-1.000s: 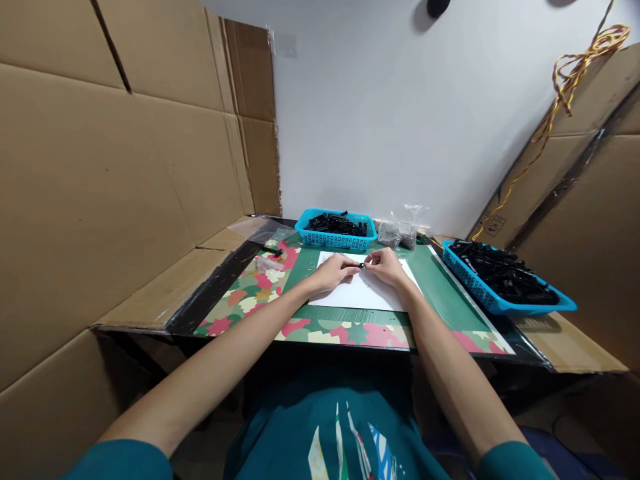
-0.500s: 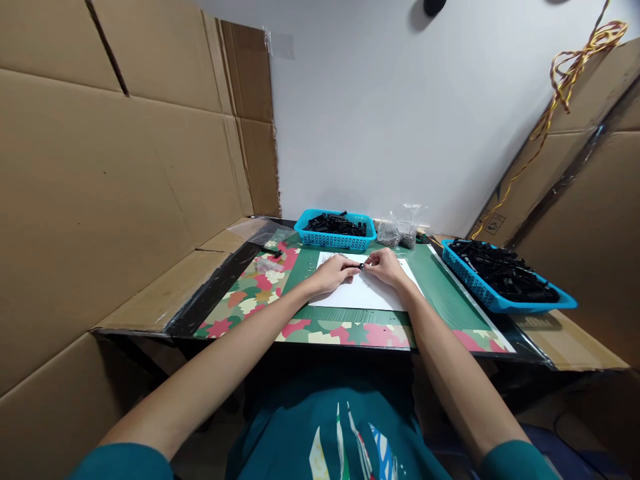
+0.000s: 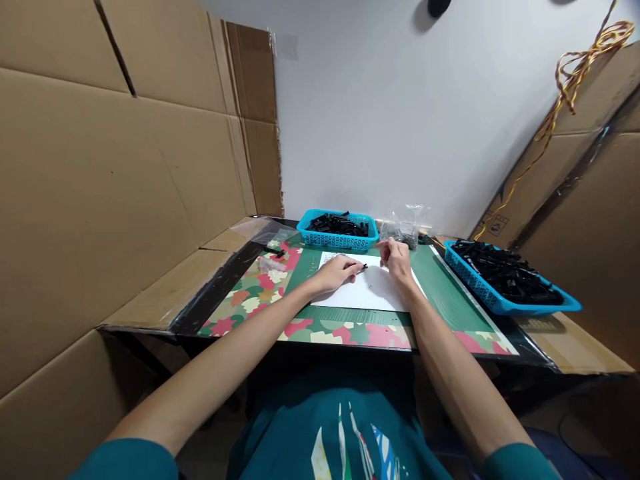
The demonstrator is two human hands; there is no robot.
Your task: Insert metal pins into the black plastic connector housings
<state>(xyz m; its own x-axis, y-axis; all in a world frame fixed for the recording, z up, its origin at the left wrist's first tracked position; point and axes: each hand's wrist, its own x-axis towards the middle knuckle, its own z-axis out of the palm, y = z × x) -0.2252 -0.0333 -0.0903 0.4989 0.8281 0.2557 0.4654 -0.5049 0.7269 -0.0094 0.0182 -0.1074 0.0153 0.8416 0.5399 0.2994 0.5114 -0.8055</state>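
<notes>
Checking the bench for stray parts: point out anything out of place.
A black item lies loose near the far-left corner of the mat, apart from the blue baskets heaped with black pieces. It's too small to identify, so it may belong there. Nothing else stands out.

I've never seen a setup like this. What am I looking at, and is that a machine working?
No machine here: these are a person's bare hands, seen from a camera worn on their head. The left hand pinches a small black piece at a white sheet. The right hand is apart from it; whether it holds something tiny, I can't tell. Around them are a green mat, a back basket and a right-hand basket, both full of black parts.
</notes>
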